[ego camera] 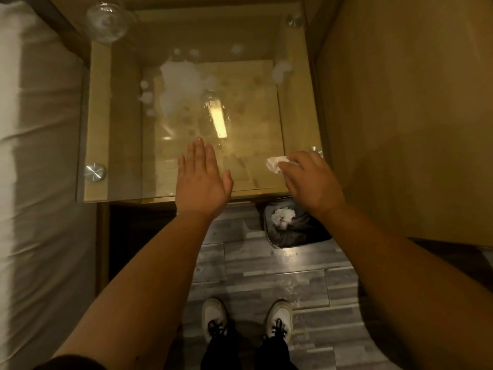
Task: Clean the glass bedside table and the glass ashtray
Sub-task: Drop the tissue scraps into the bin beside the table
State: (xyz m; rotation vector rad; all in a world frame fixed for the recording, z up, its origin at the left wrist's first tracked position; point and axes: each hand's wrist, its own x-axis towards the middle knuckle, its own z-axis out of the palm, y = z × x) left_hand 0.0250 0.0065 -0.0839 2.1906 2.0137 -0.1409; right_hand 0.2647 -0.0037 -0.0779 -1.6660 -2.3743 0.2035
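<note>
With the right hand [309,177] closed on a crumpled tissue [274,164] at the glass bedside table [117,116] near corner and the left hand [201,180] flat and empty, a wide sweep could knock the glass ashtray [108,20] (far left corner) off

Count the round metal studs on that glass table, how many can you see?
3: one at the near-left corner, one at the far-right corner, one peeking behind the right hand. The glass ashtray may hide a fourth.
</note>
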